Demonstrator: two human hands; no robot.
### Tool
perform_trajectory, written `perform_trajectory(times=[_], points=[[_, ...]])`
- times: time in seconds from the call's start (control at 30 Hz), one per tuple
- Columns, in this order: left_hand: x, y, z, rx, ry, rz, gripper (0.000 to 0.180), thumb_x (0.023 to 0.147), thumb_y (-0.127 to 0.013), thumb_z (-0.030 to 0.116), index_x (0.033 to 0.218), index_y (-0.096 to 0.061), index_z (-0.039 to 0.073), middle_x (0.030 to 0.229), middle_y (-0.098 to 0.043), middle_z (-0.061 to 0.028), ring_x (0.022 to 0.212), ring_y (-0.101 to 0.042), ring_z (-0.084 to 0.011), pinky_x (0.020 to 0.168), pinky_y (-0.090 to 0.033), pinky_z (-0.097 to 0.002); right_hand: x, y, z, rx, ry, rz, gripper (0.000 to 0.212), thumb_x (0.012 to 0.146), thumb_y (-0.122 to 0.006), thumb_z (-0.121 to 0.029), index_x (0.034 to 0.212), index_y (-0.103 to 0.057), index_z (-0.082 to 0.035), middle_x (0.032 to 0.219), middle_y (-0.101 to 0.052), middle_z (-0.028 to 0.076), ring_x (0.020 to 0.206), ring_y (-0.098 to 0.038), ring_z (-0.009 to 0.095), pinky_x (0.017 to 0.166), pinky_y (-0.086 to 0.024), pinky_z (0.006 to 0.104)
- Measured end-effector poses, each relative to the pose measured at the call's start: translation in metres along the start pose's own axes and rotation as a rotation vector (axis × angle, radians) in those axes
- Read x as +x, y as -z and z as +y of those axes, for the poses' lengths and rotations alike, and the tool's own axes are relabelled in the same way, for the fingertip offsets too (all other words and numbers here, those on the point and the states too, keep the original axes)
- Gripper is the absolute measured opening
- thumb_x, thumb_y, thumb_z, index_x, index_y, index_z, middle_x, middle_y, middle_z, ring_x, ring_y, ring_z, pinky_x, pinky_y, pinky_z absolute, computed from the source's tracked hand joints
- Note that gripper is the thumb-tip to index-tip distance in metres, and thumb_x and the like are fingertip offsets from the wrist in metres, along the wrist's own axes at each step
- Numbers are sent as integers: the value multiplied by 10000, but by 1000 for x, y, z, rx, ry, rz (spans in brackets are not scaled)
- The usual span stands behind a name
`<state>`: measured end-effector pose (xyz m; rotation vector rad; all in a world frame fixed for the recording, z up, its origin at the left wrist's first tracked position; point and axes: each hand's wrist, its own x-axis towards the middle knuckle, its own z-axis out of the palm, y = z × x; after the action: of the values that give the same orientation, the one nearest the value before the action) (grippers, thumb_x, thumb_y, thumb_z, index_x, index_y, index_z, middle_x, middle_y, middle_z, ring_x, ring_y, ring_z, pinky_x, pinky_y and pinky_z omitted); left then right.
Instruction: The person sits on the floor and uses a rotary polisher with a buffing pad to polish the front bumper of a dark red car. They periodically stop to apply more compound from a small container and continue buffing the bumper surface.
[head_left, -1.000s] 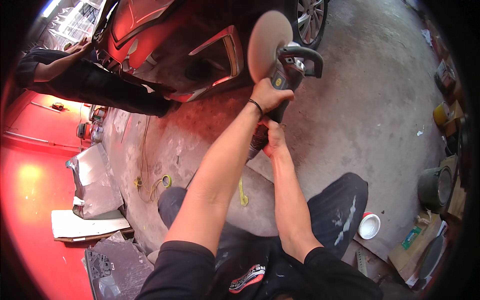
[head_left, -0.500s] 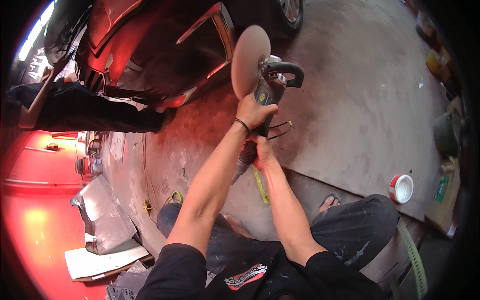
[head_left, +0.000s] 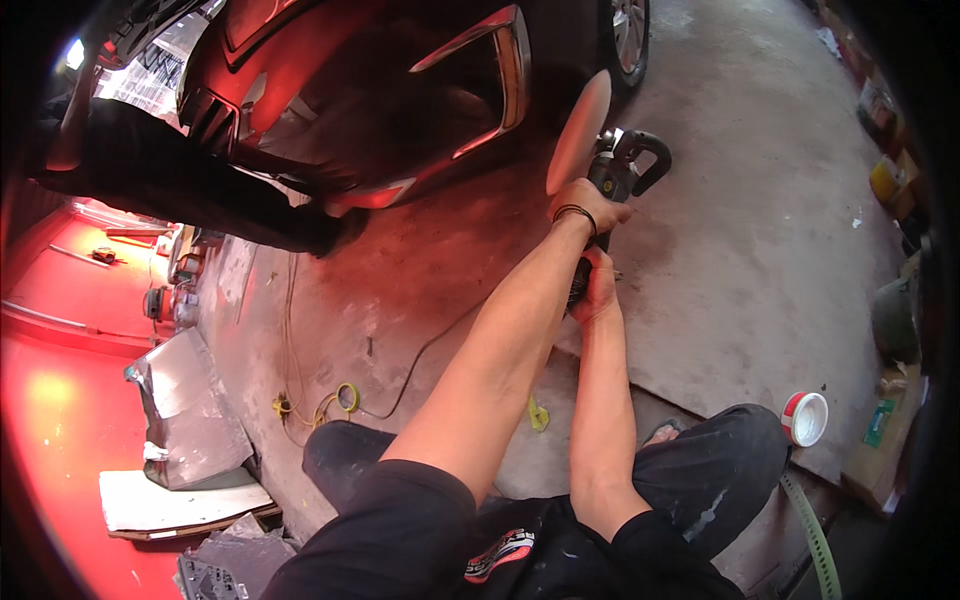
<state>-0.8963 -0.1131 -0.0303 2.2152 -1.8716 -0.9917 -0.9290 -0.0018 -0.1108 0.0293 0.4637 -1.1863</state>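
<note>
I hold a black electric polisher (head_left: 610, 172) out ahead of me, its rear end toward me. My left hand (head_left: 590, 205) is wrapped round the body just behind the head. Behind it, my right hand (head_left: 598, 287) grips the rear part of the body. A large pale round pad (head_left: 580, 132) shows nearly edge-on at the front left of the tool. The black loop handle (head_left: 655, 165) sticks out to the right, with no hand on it. Beyond the pad is the dark car's (head_left: 380, 120) glossy bumper with chrome trim; whether they touch, I cannot tell.
Another person's dark-trousered leg (head_left: 210, 185) is by the car at far left. A dark cord (head_left: 420, 352) crosses the floor near a yellow ring (head_left: 347, 397). Bent grey sheets (head_left: 195, 410) lie left. A red-and-white tub (head_left: 804, 419) and cardboard box (head_left: 885, 445) are right.
Both hands have carried the polisher to the right, and its pad has turned more edge-on. The view has shifted too, so the car appears further right. The dark cord has come into sight.
</note>
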Motion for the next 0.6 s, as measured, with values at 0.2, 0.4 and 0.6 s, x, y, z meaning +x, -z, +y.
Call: perform_trajectory(times=[0.2,0.4,0.6], points=[[-29,13,-53,-22,-88,-30,730,696,-940,392,1272,-747,-14,1156,-801,-230,1084,-795,-337,956,-619,-423,12,48,75,138,-132,-185,410,925,-729,-305,1254,-729,-60,1159,-801,92,1048,-774,260,965,-618,418],[-51,32,-136,-16,-276,1,994,707,-927,328,1578,-510,93,1285,-754,-240,1215,-746,-378,1020,-606,-457,6,40,178,121,-89,-65,429,942,-738,-305,1296,-727,-65,1213,-790,66,1124,-754,237,1014,-590,415],[-68,53,-238,-42,-292,55,757,681,-921,417,1254,-700,-25,1146,-785,-258,1097,-783,-379,961,-617,-469,-2,8,271,115,-104,-85,472,935,-772,-342,1317,-720,-70,1244,-785,57,1147,-745,235,1044,-571,420]])
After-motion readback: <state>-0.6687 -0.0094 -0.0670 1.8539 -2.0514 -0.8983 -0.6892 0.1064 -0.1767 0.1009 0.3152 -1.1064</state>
